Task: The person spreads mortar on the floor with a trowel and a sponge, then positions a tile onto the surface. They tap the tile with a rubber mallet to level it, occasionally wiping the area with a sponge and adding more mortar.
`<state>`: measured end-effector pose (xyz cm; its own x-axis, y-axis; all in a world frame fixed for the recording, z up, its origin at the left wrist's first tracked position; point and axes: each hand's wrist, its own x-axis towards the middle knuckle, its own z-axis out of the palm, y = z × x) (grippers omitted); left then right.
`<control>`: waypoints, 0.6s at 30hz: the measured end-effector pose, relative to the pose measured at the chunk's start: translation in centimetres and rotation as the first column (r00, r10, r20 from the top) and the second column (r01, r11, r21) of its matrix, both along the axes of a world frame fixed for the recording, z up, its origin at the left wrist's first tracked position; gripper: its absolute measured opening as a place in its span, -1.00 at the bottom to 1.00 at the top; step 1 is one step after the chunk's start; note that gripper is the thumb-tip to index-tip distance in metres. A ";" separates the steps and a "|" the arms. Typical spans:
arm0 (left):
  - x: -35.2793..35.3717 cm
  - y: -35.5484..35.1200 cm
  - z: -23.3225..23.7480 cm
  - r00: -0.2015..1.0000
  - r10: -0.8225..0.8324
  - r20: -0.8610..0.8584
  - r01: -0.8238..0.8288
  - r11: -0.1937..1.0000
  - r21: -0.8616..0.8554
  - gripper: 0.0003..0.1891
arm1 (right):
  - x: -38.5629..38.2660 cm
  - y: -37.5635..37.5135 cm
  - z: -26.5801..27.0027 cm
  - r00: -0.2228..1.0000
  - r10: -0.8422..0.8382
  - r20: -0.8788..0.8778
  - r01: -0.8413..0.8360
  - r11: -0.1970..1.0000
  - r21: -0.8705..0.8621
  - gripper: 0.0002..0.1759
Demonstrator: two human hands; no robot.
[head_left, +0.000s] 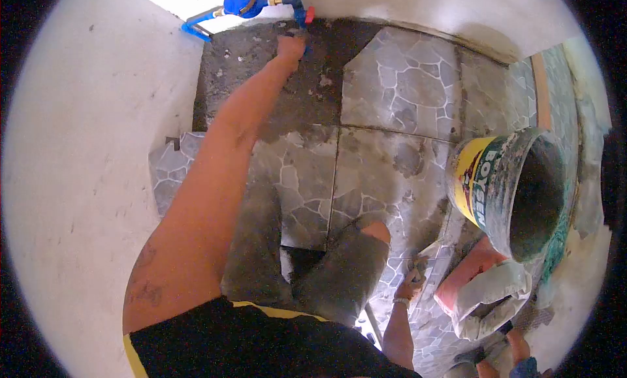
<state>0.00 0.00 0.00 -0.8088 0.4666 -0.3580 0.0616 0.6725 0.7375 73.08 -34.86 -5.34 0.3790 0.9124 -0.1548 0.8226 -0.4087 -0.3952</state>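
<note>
My left arm stretches far forward, and my left hand [291, 48] is closed low over the dark mortar bed [245, 64], just below the blue pipe fitting with a red handle [309, 15]. What it grips is small and dark, and I cannot tell its kind. At my right side, my right hand [409, 286], with a band on the wrist, is down by the tiled floor. Its fingers are curled around something greyish, mostly hidden. Grey stone-pattern tiles [408, 74] lie beside and behind the mortar.
A blue water meter [240, 1] sits on the pipe at the far wall. To the right stands a tilted Boysen bucket [480, 182], with an opened sack [490, 299] below it. Another person's feet [517, 345] show at lower right. A pale wall [98, 149] bounds the left.
</note>
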 end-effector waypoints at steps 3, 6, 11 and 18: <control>-2.6 -4.6 2.9 0.996 -0.036 0.080 0.032 0.999 0.042 -0.37 | -3.7 -0.7 -2.6 0.998 0.024 0.052 -0.026 0.999 0.043 -0.37; -6.2 -9.8 -3.4 0.533 -0.818 -0.218 0.790 0.573 -0.216 -0.51 | -2.6 0.9 1.0 0.999 -0.005 -0.054 0.005 1.000 0.015 -0.45; -3.3 -6.3 -2.9 0.342 -0.927 0.156 0.860 0.242 -0.450 -0.57 | -1.3 0.4 -0.7 0.996 0.077 -0.037 -0.073 0.993 0.092 -0.47; -2.2 10.5 -3.6 0.121 -0.906 -0.405 0.550 0.401 -0.732 -0.65 | -2.4 0.9 -0.5 0.998 -0.030 -0.054 0.034 0.997 0.066 -0.54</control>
